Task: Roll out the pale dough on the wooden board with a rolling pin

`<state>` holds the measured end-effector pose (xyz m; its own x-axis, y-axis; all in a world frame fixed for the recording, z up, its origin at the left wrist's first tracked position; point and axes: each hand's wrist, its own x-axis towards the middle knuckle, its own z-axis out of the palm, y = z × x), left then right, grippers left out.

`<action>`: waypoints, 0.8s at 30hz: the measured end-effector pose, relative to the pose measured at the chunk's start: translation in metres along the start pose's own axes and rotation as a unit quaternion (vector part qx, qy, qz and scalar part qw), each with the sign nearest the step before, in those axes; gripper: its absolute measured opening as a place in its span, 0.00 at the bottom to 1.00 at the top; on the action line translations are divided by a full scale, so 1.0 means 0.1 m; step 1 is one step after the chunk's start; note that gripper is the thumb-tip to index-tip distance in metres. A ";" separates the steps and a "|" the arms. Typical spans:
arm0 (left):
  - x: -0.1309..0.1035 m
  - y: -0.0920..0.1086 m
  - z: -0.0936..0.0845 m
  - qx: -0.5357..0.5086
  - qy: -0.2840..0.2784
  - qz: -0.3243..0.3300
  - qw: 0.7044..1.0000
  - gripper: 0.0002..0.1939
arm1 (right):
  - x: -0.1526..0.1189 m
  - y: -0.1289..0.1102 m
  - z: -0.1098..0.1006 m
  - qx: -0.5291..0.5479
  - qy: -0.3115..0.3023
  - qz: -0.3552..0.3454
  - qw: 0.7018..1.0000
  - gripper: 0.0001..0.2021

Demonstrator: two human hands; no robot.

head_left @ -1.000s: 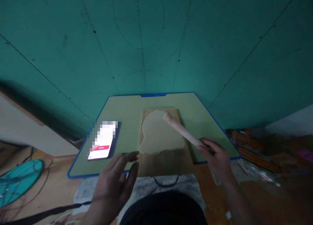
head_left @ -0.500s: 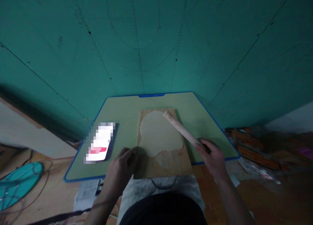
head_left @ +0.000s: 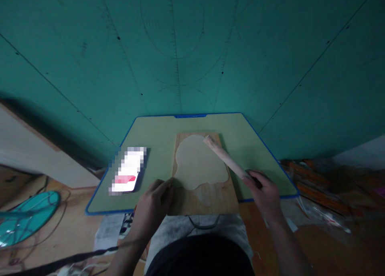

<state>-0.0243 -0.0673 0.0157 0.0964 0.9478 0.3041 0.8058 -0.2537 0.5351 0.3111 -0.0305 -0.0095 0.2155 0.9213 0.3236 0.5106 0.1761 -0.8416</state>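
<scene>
A thin, pale sheet of dough (head_left: 200, 164) with a wavy outline lies flat on a wooden board (head_left: 207, 202). At its lower left edge is my left hand (head_left: 158, 196), the thumb and fingertips pinched together on the dough's rim beside the board's edge. My right hand (head_left: 264, 188) is wrapped round the near end of a wooden rolling pin (head_left: 227, 160). The pin slants up to the left, its far end over the upper right edge of the dough. Whether the pin touches the dough, I cannot tell.
The board rests on a pale green table (head_left: 156, 131) with a blue rim. A lit phone (head_left: 129, 172), partly pixelated, lies at the left. Behind stands a green wall (head_left: 192, 47). A turquoise round object (head_left: 33, 216) and cables lie on the floor at left, clutter (head_left: 306, 188) at right.
The whole scene has shifted slightly to the right in view as the head turned. Both hands, the rolling pin and the dough keep nearly the same places relative to the board.
</scene>
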 end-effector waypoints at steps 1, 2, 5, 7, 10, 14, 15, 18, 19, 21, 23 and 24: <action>0.00 0.00 0.00 -0.002 0.000 0.005 1.000 0.18 | 0.00 0.00 0.00 -0.002 -0.001 0.000 1.000 0.15; -0.01 0.00 0.00 -0.004 0.002 0.010 1.000 0.18 | 0.01 -0.01 0.00 -0.004 -0.001 0.000 1.000 0.15; -0.02 -0.02 0.01 -0.006 0.011 0.025 1.000 0.17 | 0.02 -0.02 0.00 -0.007 0.004 0.004 1.000 0.18; -0.02 -0.04 0.02 -0.007 0.017 0.032 0.999 0.17 | 0.02 -0.02 0.00 -0.006 0.005 0.002 1.000 0.18; -0.02 -0.07 0.04 -0.012 0.021 0.040 0.999 0.17 | 0.02 -0.02 0.00 -0.006 0.004 -0.004 1.000 0.16; -0.02 -0.10 0.06 -0.018 0.028 0.046 0.998 0.16 | 0.02 -0.02 0.00 -0.013 0.008 -0.005 1.000 0.17; -0.02 -0.11 0.06 -0.015 0.030 0.047 0.998 0.16 | 0.02 -0.02 0.00 -0.015 0.008 -0.006 1.000 0.17; -0.01 -0.12 0.06 -0.008 0.029 0.055 0.998 0.16 | 0.02 -0.02 0.00 -0.020 0.008 -0.011 1.000 0.18; 0.00 -0.13 0.06 -0.011 0.027 0.057 0.998 0.15 | 0.02 -0.03 0.00 -0.020 0.007 -0.013 1.000 0.18; 0.00 -0.13 0.06 -0.023 0.023 0.054 0.998 0.15 | 0.02 -0.04 0.00 -0.019 0.003 -0.016 1.000 0.18; 0.00 -0.14 0.06 -0.032 0.022 0.050 0.998 0.15 | 0.03 -0.04 0.00 -0.017 0.001 -0.019 1.000 0.18; 0.00 -0.14 0.06 -0.035 0.021 0.047 0.998 0.15 | 0.03 -0.05 0.00 -0.017 0.002 -0.020 1.000 0.18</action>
<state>-0.0321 -0.0626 0.0032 0.1450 0.9105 0.3872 0.7512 -0.3560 0.5558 0.3094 -0.0290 -0.0046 0.1971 0.9124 0.3587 0.5474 0.2011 -0.8123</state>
